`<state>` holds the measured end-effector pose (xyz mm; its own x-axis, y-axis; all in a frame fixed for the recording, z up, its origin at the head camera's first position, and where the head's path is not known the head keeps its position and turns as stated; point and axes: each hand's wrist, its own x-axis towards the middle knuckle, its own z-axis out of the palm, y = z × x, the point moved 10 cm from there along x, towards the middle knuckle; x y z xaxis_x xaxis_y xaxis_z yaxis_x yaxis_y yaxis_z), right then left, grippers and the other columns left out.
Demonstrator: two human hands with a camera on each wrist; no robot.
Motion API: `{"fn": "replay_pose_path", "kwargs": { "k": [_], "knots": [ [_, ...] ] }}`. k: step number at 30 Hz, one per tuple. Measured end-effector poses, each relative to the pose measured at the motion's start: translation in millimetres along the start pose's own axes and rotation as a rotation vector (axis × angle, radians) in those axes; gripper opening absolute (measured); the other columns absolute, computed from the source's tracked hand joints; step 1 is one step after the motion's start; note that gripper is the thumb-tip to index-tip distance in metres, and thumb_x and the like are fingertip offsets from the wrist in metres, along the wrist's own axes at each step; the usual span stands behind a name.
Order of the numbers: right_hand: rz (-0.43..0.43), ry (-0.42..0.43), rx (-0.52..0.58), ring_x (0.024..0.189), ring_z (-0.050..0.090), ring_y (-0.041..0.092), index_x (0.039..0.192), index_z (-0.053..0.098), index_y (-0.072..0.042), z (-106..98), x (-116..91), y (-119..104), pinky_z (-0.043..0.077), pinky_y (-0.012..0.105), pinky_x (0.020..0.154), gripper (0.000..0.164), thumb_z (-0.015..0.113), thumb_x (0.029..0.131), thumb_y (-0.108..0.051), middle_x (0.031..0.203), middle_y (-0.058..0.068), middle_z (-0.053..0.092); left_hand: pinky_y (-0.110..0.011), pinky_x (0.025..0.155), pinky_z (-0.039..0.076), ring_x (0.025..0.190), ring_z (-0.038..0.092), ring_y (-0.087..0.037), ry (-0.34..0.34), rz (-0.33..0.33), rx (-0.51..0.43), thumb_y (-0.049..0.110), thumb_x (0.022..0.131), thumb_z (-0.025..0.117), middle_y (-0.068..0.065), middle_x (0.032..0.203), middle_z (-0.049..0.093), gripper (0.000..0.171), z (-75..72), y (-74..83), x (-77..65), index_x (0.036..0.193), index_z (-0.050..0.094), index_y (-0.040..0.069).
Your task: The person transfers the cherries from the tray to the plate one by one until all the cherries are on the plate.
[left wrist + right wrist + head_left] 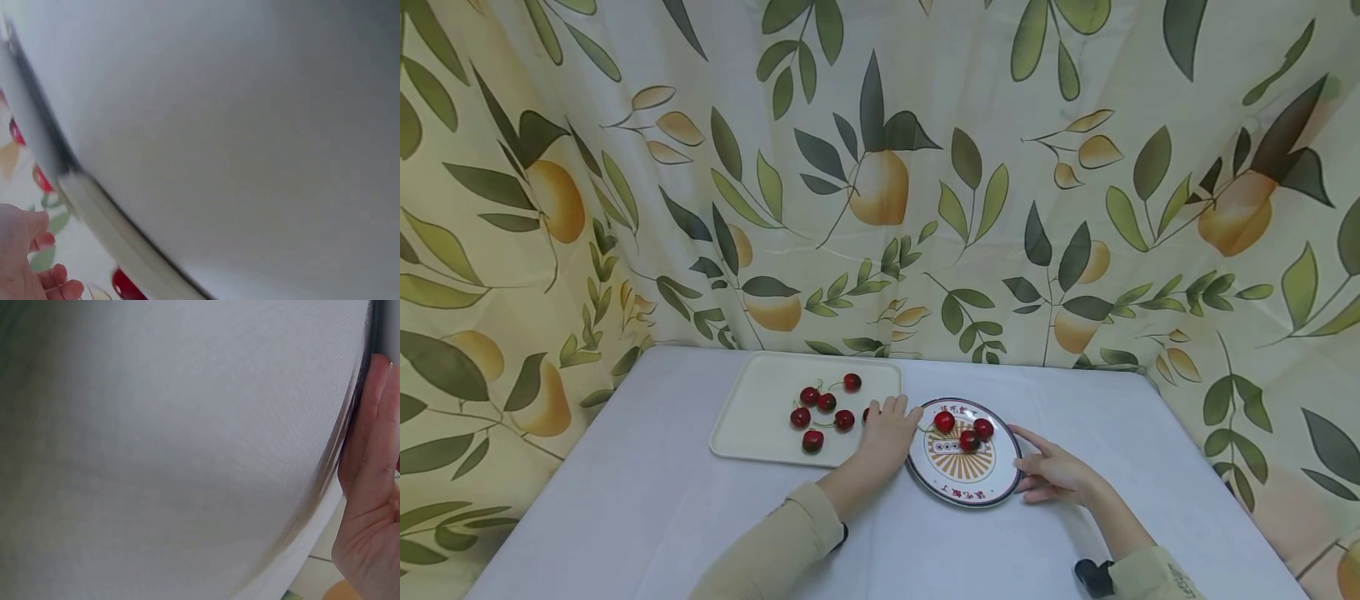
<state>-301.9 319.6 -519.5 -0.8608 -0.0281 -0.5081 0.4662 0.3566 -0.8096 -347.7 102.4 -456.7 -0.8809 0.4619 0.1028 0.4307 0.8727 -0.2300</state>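
Observation:
My left hand [887, 437] reaches over the right side of a cream tray [737, 437], fingertips beside a cherry [867, 414] it partly hides. In the left wrist view, the thumb and fingers [62, 290] stand apart. Several dark red cherries [812, 441] lie in the tray, some with stems. A round white plate [928, 479] with a dark rim and a printed sunburst holds three cherries [944, 422], one with its stem pointing toward my left hand. My right hand [1060, 471] touches the plate's right rim, its fingers [372, 434] lying straight along the edge in the right wrist view.
A white cloth [647, 500] covers the table. Behind it hangs a curtain [970, 208] with a leaf and fruit print. The plate stands close to the right of the tray. Dark wrist straps [1093, 577] show near the beige sleeves [775, 542].

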Motion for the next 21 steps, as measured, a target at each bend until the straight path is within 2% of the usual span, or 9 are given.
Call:
{"fn": "replay_pose_path", "kwargs": {
  "k": [4,7,10,16,21],
  "knots": [
    [0.002,0.008,-0.006,0.064,0.06,0.019,0.146,0.017,-0.021,-0.9,-0.6,0.6,0.054,0.034,0.061,0.066,0.052,0.091,-0.01,0.084,0.012,0.054,-0.041,0.09,0.036,0.108,0.041,-0.02,0.049,-0.045,-0.028,0.032,0.094,0.046,-0.004,0.115,0.043,0.025,-0.5,-30.4,-4.5,0.118,0.045,0.026],
    [0.003,0.013,-0.008,0.063,0.06,0.019,0.146,0.018,-0.02,-1.5,-0.5,0.8,0.053,0.034,0.061,0.066,0.052,0.091,-0.01,0.083,0.012,0.054,-0.042,0.088,0.036,0.104,0.042,-0.022,0.067,-0.071,-0.034,0.028,0.093,0.049,-0.005,0.112,0.043,0.023,-1.2,-54.3,-10.3,0.115,0.045,0.024],
    [0.003,0.01,-0.002,0.063,0.06,0.018,0.146,0.018,-0.02,-1.5,-0.1,1.1,0.053,0.034,0.061,0.066,0.053,0.091,-0.01,0.083,0.012,0.054,-0.044,0.089,0.035,0.103,0.041,-0.024,0.051,-0.095,-0.046,0.019,0.089,0.056,-0.007,0.112,0.042,0.031,1.7,-79.2,-17.6,0.118,0.046,0.023],
    [0.0,0.002,0.003,0.063,0.06,0.018,0.146,0.017,-0.02,-0.7,-0.4,0.8,0.054,0.034,0.061,0.066,0.052,0.091,-0.009,0.083,0.012,0.054,-0.045,0.088,0.034,0.101,0.041,-0.025,0.059,-0.175,-0.079,0.018,0.088,0.057,-0.009,0.111,0.043,0.034,12.0,-132.7,-29.8,0.121,0.052,0.023],
    [-0.002,0.0,0.008,0.063,0.06,0.018,0.146,0.017,-0.02,-0.6,-0.8,0.5,0.054,0.034,0.061,0.066,0.052,0.091,-0.009,0.083,0.012,0.054,-0.047,0.089,0.032,0.102,0.039,-0.028,-0.006,-0.195,-0.111,0.01,0.089,0.051,-0.012,0.114,0.041,0.038,26.0,-163.0,-38.1,0.125,0.051,0.022]
  ]
}}
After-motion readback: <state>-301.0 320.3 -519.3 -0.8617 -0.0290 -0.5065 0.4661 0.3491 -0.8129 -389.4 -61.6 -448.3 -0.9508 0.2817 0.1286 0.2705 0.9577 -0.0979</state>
